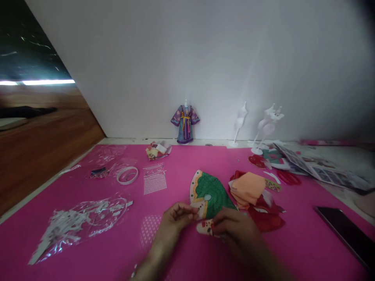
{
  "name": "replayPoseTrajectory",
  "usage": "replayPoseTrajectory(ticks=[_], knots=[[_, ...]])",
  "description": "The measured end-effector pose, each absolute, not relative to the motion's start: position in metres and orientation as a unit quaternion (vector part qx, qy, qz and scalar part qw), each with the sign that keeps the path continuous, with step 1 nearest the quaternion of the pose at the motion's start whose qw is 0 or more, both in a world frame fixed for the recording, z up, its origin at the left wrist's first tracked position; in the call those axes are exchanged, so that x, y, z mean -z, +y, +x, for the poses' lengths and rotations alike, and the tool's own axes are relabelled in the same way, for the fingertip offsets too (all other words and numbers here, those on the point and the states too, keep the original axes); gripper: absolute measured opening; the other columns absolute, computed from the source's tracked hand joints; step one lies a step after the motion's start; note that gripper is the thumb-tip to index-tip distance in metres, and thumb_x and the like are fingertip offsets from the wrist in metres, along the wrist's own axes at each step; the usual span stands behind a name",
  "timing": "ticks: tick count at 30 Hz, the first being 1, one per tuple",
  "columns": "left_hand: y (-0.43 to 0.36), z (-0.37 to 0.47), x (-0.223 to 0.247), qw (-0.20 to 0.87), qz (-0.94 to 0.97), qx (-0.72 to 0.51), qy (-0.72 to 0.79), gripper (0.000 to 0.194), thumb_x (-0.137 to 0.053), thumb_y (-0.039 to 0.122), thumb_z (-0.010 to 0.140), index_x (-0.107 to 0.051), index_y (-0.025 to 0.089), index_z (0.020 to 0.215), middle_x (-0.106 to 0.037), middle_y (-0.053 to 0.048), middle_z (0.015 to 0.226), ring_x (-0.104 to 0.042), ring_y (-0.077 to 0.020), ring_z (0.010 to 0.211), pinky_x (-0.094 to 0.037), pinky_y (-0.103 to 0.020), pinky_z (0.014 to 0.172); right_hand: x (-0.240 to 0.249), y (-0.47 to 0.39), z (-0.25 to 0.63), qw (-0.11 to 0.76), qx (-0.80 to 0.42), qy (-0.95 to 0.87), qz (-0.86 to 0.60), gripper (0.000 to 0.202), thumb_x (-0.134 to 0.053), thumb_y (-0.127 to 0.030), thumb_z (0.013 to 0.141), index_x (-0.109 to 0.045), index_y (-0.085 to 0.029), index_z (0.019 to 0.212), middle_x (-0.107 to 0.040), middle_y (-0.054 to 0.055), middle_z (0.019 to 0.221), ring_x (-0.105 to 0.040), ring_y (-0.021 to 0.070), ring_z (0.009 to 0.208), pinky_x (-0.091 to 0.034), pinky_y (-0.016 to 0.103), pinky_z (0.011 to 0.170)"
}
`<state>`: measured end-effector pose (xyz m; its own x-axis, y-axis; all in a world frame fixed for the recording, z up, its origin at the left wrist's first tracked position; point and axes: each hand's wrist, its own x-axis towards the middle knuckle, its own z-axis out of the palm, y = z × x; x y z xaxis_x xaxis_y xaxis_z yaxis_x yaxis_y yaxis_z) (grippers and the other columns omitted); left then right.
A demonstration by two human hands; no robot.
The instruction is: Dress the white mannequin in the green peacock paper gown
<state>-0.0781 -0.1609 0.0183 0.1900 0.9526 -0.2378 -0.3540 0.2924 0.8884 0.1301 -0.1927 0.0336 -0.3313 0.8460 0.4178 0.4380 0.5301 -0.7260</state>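
Right hand (238,228) pinches a spotted cloth piece (202,227), one end hidden, left hand (176,216) by green fan-shaped cloth (216,190), its grip hard to tell

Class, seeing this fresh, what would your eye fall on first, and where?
Probably the bright pink work surface across the foreground. On it, a green, fan-shaped piece with a gold border lies by the bare left hand and bare right hand. Behind, before the white wall, a small purple-and-blue robe stands out.

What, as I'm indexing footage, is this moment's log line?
left hand: near green fan-shaped fabric | right hand: holding cream round-ended patterned piece
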Motion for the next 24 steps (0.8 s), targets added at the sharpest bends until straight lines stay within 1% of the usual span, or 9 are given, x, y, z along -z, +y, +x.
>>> replayPoseTrajectory(ticks=[3, 8, 11, 13, 15, 17, 19, 22, 24], knots=[[-0.160, -0.079, -0.017, 0.665, 0.363, -0.493, 0.427, 0.020, -0.078, 0.026, 0.066, -0.065, 0.017, 0.078, -0.075, -0.006, 0.088, -0.066, -0.0171, 0.082, -0.047, -0.029, 0.079, -0.010, -0.197, 0.154, 0.346, -0.160, -0.838, -0.391, 0.022, -0.057, -0.017, 0.088, -0.074, -0.030, 0.084, -0.076, 0.003, 0.092, -0.067, 0.0221, 0.093, -0.042, 0.047, 0.098], [-0.164, -0.077, -0.022, 0.547, 0.512, -0.461, 0.476, 0.015, -0.066, 0.032, 0.078, -0.066, 0.018, 0.083, -0.072, -0.007, 0.088, -0.064, -0.0210, 0.084, -0.047, -0.031, 0.076, 0.004, -0.215, 0.185, 0.242, -0.109, -0.884, -0.385, 0.031, -0.051, -0.007, 0.085, -0.069, -0.028, 0.099, -0.072, 0.005, 0.113, -0.061, 0.0256, 0.111, -0.038, 0.052, 0.103], [-0.167, -0.075, -0.021, 0.451, 0.602, -0.428, 0.501, 0.016, -0.057, 0.029, 0.083, -0.067, 0.018, 0.090, -0.070, -0.009, 0.095, -0.063, -0.0230, 0.083, -0.048, -0.034, 0.072, -0.014, -0.226, 0.189, 0.214, -0.107, -0.875, -0.422, 0.032, -0.051, -0.003, 0.079, -0.067, -0.025, 0.096, -0.072, 0.007, 0.109, -0.061, 0.0267, 0.109, -0.042, 0.049, 0.099], [-0.167, -0.075, -0.016, 0.381, 0.664, -0.425, 0.483, 0.017, -0.056, 0.025, 0.084, -0.069, 0.019, 0.094, -0.068, -0.011, 0.104, -0.061, -0.0262, 0.095, -0.048, -0.040, 0.082, -0.030, -0.229, 0.188, 0.198, -0.146, -0.853, -0.459, 0.032, -0.050, -0.001, 0.074, -0.065, -0.023, 0.092, -0.070, 0.007, 0.107, -0.061, 0.0255, 0.106, -0.045, 0.044, 0.094], [-0.166, -0.075, -0.009, 0.310, 0.713, -0.418, 0.470, 0.022, -0.057, 0.025, 0.085, -0.070, 0.021, 0.102, -0.067, -0.012, 0.113, -0.054, -0.0299, 0.112, -0.041, -0.047, 0.097, -0.042, -0.228, 0.187, 0.202, -0.191, -0.828, -0.486, 0.027, -0.050, -0.003, 0.072, -0.062, -0.022, 0.087, -0.066, 0.007, 0.109, -0.058, 0.0244, 0.106, -0.046, 0.040, 0.091], [-0.165, -0.075, -0.002, 0.261, 0.739, -0.392, 0.482, 0.030, -0.059, 0.025, 0.084, -0.068, 0.023, 0.112, -0.065, -0.012, 0.120, -0.049, -0.0330, 0.121, -0.035, -0.053, 0.102, -0.046, -0.222, 0.184, 0.214, -0.198, -0.794, -0.533, 0.018, -0.049, -0.009, 0.077, -0.060, -0.021, 0.084, -0.065, 0.009, 0.105, -0.059, 0.0249, 0.102, -0.047, 0.039, 0.086], [-0.165, -0.076, 0.003, 0.239, 0.751, -0.366, 0.494, 0.036, -0.060, 0.023, 0.082, -0.066, 0.024, 0.117, -0.064, -0.013, 0.122, -0.048, -0.0343, 0.121, -0.036, -0.055, 0.102, -0.045, -0.211, 0.178, 0.208, -0.165, -0.744, -0.613, 0.013, -0.048, -0.021, 0.084, -0.061, -0.020, 0.085, -0.066, 0.010, 0.098, -0.061, 0.0277, 0.095, -0.046, 0.040, 0.079], [-0.165, -0.078, 0.004, 0.234, 0.768, -0.344, 0.486, 0.026, -0.060, 0.022, 0.083, -0.072, 0.026, 0.105, -0.066, -0.011, 0.115, -0.052, -0.0328, 0.113, -0.040, -0.051, 0.096, -0.038, -0.192, 0.167, 0.167, -0.117, -0.677, -0.708, 0.025, -0.051, -0.039, 0.087, -0.065, -0.019, 0.090, -0.067, 0.013, 0.089, -0.063, 0.0337, 0.087, -0.043, 0.041, 0.068], [-0.165, -0.078, -0.001, 0.239, 0.776, -0.331, 0.481, 0.017, -0.059, 0.021, 0.083, -0.074, 0.025, 0.089, -0.067, -0.010, 0.108, -0.055, -0.0311, 0.107, -0.042, -0.047, 0.091, -0.036, -0.180, 0.163, 0.166, -0.115, -0.670, -0.714, 0.019, -0.055, -0.033, 0.084, -0.065, -0.018, 0.083, -0.067, 0.013, 0.085, -0.063, 0.0333, 0.082, -0.039, 0.038, 0.064]])
